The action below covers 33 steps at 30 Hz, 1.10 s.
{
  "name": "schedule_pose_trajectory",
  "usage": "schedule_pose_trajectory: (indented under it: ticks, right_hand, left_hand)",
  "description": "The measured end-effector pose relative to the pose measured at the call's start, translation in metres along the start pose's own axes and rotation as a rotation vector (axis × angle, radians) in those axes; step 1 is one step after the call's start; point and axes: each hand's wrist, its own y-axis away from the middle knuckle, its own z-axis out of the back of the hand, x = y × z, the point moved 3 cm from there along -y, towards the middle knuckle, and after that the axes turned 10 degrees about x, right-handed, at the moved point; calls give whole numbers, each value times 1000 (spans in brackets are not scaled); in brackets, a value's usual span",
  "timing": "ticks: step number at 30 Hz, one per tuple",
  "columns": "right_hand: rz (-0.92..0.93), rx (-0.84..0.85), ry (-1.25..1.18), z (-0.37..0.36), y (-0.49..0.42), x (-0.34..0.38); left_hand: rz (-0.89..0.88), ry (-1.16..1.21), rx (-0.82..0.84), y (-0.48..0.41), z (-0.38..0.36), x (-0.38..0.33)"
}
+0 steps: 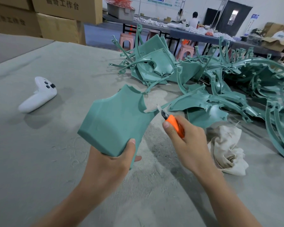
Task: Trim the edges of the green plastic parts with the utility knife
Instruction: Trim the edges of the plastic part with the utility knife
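My left hand (115, 158) grips the near bottom corner of a green plastic panel (116, 117), holding it tilted above the table, thumb on its face. My right hand (187, 138) holds an orange utility knife (175, 124). The knife's blade tip points up and left at the panel's curved right edge, where a thin pale sliver sticks out. Whether the blade touches the edge is unclear.
A large heap of green plastic parts (220, 82) covers the table's right and far side. A white game controller (39, 95) lies at the left. A crumpled cloth (226, 149) sits right of my right hand. Cardboard boxes (56, 18) stack at the back left. People work at far tables.
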Motion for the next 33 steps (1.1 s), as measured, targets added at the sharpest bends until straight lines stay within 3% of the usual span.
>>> schedule_pose_trajectory:
  ticks: [13, 26, 33]
  right_hand:
    - [-25, -52, 72, -5, 1, 3]
    - [8, 19, -86, -6, 3, 12]
    - [-7, 22, -126, -6, 3, 12]
  left_hand:
    - [5, 156, -10, -6, 2, 2]
    - [-54, -81, -19, -3, 0, -1]
    - [-97, -97, -57, -1, -3, -2]
